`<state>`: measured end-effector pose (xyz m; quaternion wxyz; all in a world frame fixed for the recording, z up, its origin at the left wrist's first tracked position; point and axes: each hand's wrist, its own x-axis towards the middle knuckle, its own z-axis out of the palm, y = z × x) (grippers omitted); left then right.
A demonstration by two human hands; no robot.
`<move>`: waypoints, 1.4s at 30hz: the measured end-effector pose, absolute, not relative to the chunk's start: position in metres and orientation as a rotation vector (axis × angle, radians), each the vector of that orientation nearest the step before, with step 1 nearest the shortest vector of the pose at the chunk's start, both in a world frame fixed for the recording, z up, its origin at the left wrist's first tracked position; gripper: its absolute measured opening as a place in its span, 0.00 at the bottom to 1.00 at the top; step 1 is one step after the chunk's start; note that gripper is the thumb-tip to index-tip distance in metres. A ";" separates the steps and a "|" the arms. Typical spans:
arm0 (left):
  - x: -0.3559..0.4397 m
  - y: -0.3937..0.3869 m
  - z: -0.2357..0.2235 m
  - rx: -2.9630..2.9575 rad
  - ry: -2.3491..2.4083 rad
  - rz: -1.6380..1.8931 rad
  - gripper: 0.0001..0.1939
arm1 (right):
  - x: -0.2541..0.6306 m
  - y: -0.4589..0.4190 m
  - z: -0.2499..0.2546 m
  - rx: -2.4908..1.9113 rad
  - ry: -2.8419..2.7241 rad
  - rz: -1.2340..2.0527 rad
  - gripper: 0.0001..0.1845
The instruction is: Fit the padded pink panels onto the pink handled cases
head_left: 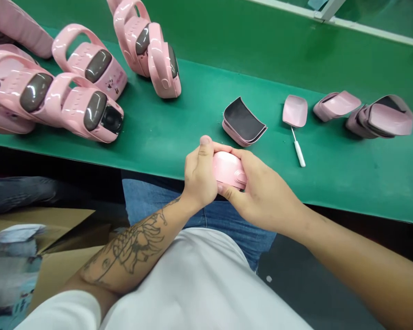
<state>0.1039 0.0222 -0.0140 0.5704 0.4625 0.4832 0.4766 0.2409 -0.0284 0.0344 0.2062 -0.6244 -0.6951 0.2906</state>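
Observation:
Between my two hands is a glossy pink plastic housing (228,167), held over the near edge of the green bench. My left hand (201,174) wraps its left end, thumb pointing up. From the right, my right hand (261,190) grips it, with the thumb along the near side and fingers at the far side. My palms and fingers hide much of its underside. Just beyond my hands lies a curved pink cover with a dark inner face (244,121). A small screwdriver with a white handle (299,153) rests to the right.
Several pink handled devices with dark windows (98,112) stand at the left of the green bench (330,183). A single pink cover (295,111) touches the screwdriver's tip; nested stacks of covers (382,117) sit farther right. Open cardboard boxes (62,261) are at lower left.

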 end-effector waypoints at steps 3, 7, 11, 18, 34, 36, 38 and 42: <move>0.102 0.025 -0.016 1.097 1.157 1.121 0.40 | 0.235 -0.032 0.024 -1.814 -1.948 0.677 0.33; 0.102 0.028 -0.025 1.066 1.102 1.157 0.37 | 0.225 -0.035 0.010 -1.830 -1.977 0.437 0.35; 0.104 0.032 -0.033 0.988 1.109 1.195 0.36 | 0.219 -0.031 0.008 -1.828 -1.958 0.413 0.36; 0.096 0.054 -0.037 0.777 1.060 1.142 0.29 | 0.243 -0.041 -0.008 -1.582 -1.925 0.444 0.41; 0.069 0.053 -0.036 0.251 0.802 1.015 0.20 | 0.198 -0.041 -0.031 -1.374 -1.596 0.063 0.44; 0.068 0.052 -0.038 0.224 0.761 0.998 0.19 | 0.195 -0.041 -0.027 -1.329 -1.621 0.065 0.45; 0.067 0.052 -0.041 0.215 0.723 0.967 0.18 | 0.192 -0.040 -0.023 -1.318 -1.655 0.069 0.47; 0.064 0.053 -0.046 0.356 0.726 0.897 0.20 | 0.189 -0.037 -0.014 -1.359 -1.710 0.128 0.49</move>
